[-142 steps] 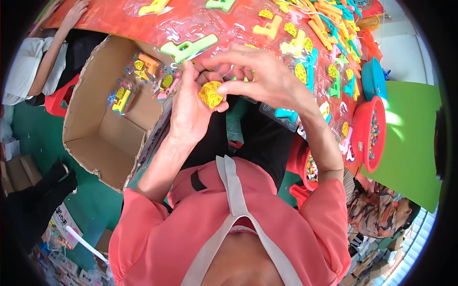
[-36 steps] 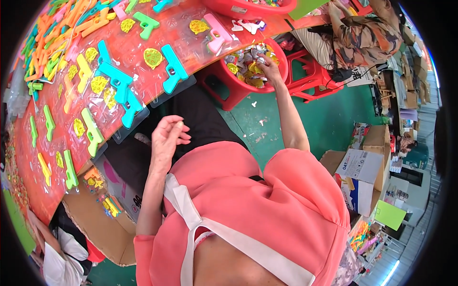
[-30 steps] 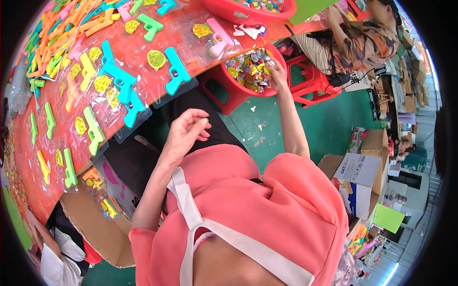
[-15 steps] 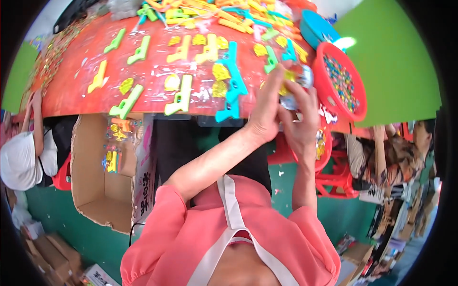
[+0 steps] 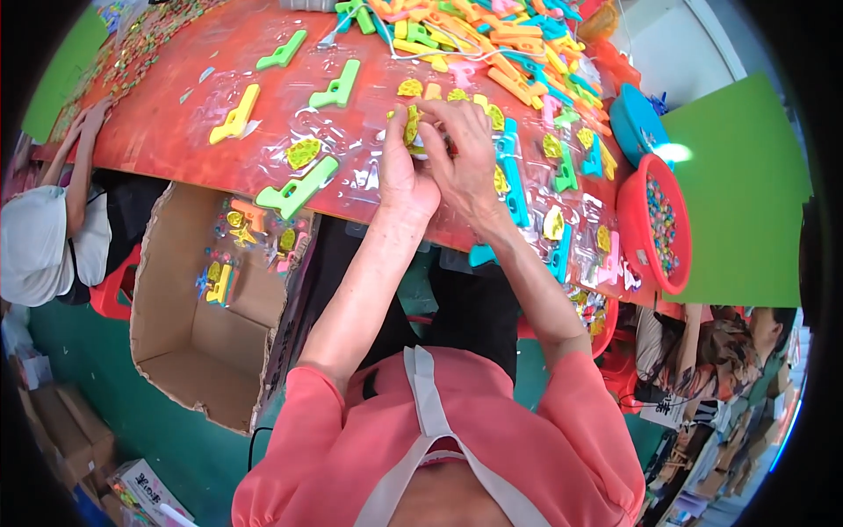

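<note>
Over the middle of the table, my left hand (image 5: 406,176) is closed with yellow round patterned pieces (image 5: 411,126) between thumb and fingers. My right hand (image 5: 467,156) curls in from the right, its fingertips meeting the held pieces; what lies inside its grasp is mostly hidden. Around both hands lie toy guns in clear plastic trays: a green toy gun (image 5: 299,187) at the near edge, another green toy gun (image 5: 336,85) behind it, and a blue toy gun (image 5: 511,171) to the right. A loose-looking yellow round piece (image 5: 303,154) rests beside the near green gun.
A heap of colourful toy guns (image 5: 492,39) covers the far side. At right stand a red basin (image 5: 628,220) of coloured beads and a blue basin (image 5: 628,110). An open cardboard box (image 5: 167,307) with packed sets sits below the table's left. People work at both sides.
Both hands have moved left, from beside the bead basin to the middle of the table. The view has shifted, and a pink toy gun at the right now shows.
</note>
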Demonstrator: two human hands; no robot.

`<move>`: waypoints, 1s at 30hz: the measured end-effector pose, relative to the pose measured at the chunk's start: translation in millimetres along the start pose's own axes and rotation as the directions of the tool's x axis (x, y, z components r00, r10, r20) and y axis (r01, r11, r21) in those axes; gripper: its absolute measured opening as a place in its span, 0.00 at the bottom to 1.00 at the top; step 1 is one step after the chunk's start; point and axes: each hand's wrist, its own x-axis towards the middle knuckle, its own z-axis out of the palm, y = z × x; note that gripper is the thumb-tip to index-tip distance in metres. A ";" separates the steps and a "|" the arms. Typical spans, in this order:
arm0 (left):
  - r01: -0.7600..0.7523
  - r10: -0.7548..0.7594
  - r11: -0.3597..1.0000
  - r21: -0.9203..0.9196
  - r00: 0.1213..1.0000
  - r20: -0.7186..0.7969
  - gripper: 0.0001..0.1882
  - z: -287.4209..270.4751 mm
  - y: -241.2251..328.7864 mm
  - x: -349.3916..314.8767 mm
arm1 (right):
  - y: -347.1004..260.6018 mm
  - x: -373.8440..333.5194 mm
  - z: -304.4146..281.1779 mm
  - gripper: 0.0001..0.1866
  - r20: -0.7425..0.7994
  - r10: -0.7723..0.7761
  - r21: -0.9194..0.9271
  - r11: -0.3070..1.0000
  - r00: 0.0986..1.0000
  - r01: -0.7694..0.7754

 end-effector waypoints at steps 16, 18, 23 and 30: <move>-0.060 0.078 0.990 0.127 0.986 -0.144 0.16 -12.4 100.1 -27.6 | 110.4 49.1 -6.3 0.23 0.559 0.059 -0.173 0.984 0.827 0.047; -0.037 0.045 0.996 0.087 0.995 -0.089 0.15 -14.4 105.2 -30.2 | 103.6 45.4 -5.4 0.22 0.613 0.074 -0.203 0.977 0.787 0.066; -0.038 0.064 0.982 0.184 0.989 -0.136 0.14 -17.7 127.5 -47.9 | 100.3 55.5 2.6 0.13 0.609 -0.017 0.052 0.998 0.793 -0.019; -0.089 0.107 0.970 0.226 0.992 -0.069 0.14 -13.4 172.4 -63.0 | 72.1 128.8 59.3 0.07 0.681 0.134 0.331 0.820 0.720 -0.466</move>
